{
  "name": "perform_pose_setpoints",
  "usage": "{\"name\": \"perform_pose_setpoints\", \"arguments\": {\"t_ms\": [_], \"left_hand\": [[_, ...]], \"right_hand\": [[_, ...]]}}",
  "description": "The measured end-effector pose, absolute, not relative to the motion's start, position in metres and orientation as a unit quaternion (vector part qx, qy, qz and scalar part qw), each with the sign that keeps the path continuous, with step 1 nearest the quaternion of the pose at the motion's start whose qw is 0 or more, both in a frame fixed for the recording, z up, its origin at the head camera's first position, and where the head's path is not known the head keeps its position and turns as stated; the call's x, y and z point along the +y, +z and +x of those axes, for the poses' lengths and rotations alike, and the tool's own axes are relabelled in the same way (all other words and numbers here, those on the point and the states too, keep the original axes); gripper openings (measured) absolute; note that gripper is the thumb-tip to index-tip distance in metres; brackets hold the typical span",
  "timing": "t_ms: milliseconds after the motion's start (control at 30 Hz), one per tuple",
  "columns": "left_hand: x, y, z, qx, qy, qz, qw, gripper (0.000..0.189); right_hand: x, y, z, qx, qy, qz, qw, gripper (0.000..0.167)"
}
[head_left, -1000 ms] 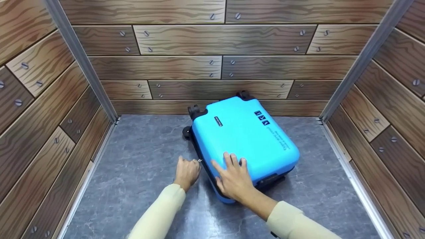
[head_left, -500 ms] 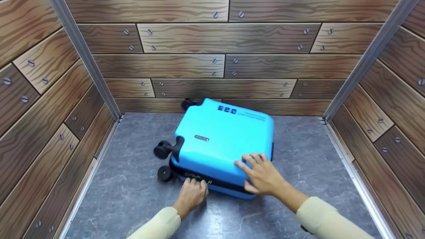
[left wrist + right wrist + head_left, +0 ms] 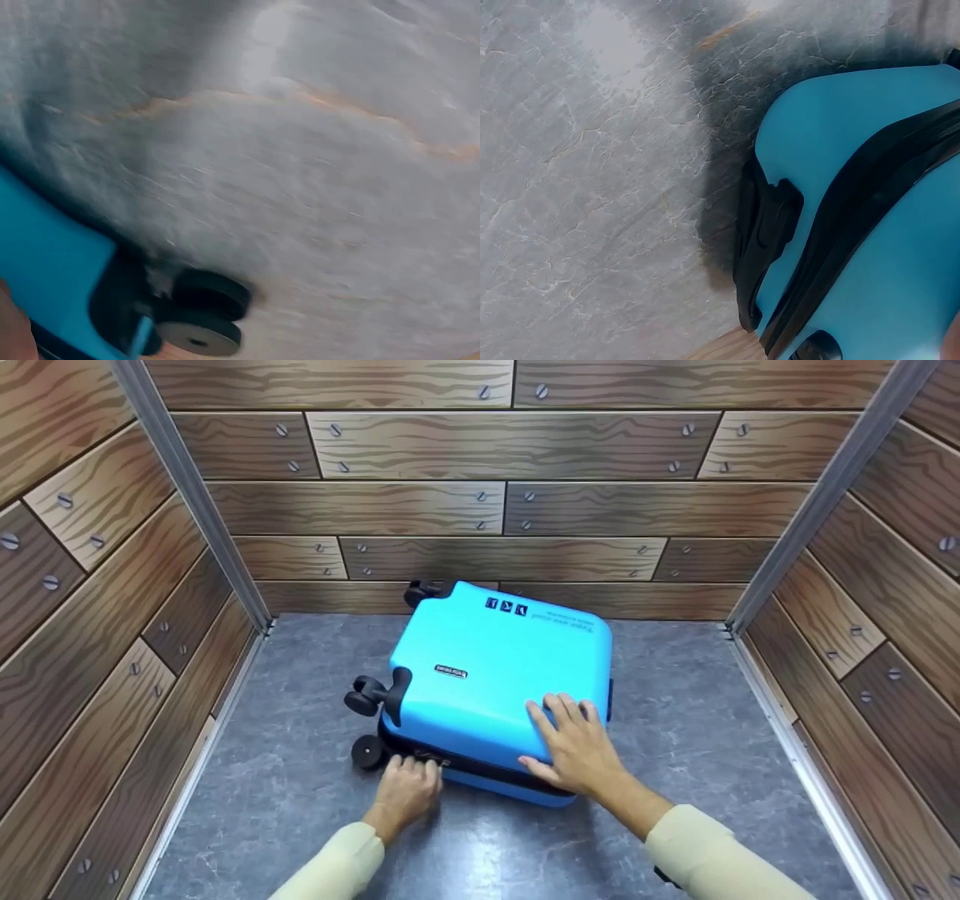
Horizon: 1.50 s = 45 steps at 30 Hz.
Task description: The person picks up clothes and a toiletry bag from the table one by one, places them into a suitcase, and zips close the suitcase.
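A bright blue hard-shell suitcase [image 3: 495, 660] lies flat on the floor, its wheels to the left and a black zipper band [image 3: 495, 771] along its near side. My left hand [image 3: 409, 791] is at that band near the wheel end, fingers curled and pinching a small zipper pull, mostly hidden by the hand; a metal bit [image 3: 445, 763] shows beside it. My right hand [image 3: 577, 750] rests with spread fingers on the lid's near right corner. In the right wrist view a black handle [image 3: 765, 232] sits on the suitcase's end.
Black caster wheels [image 3: 366, 697] stick out at the suitcase's left end, and one also shows in the left wrist view. Grey marbled floor [image 3: 285, 810] surrounds the suitcase. Plank-patterned walls [image 3: 420, 510] enclose it at the back and both sides.
The suitcase has turned counterclockwise, so its wheels now point left and its zipper side faces me. Lately my left hand has slid left along the band, toward the wheels.
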State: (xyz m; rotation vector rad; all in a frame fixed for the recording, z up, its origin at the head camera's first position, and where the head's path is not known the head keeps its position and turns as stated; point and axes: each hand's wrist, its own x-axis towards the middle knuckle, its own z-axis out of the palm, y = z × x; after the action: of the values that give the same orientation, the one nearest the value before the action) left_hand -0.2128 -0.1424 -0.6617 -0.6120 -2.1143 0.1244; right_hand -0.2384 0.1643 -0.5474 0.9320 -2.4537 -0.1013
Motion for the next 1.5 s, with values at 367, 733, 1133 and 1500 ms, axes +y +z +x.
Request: {"name": "perform_pose_setpoints", "arguments": {"t_ms": [367,733,1133,1500], "left_hand": [[-0.166,-0.658,-0.216,-0.852,0.063,-0.246,0.459,0.023],[-0.199,-0.654,-0.218,-0.853,0.062,-0.229,0.465,0.025],[-0.224,-0.648,-0.222,-0.857,0.059,-0.197,0.472,0.031],[-0.226,-0.650,-0.237,-0.869,0.034,-0.131,0.477,0.029]], "right_hand": [[0.164,-0.549,-0.239,-0.896,-0.059,0.350,0.265,0.083],[0.166,-0.548,-0.237,-0.894,-0.059,0.352,0.271,0.082],[0.165,-0.550,-0.236,-0.879,-0.069,0.362,0.302,0.082],[0.169,-0.552,-0.240,-0.868,-0.077,0.375,0.317,0.077]]}}
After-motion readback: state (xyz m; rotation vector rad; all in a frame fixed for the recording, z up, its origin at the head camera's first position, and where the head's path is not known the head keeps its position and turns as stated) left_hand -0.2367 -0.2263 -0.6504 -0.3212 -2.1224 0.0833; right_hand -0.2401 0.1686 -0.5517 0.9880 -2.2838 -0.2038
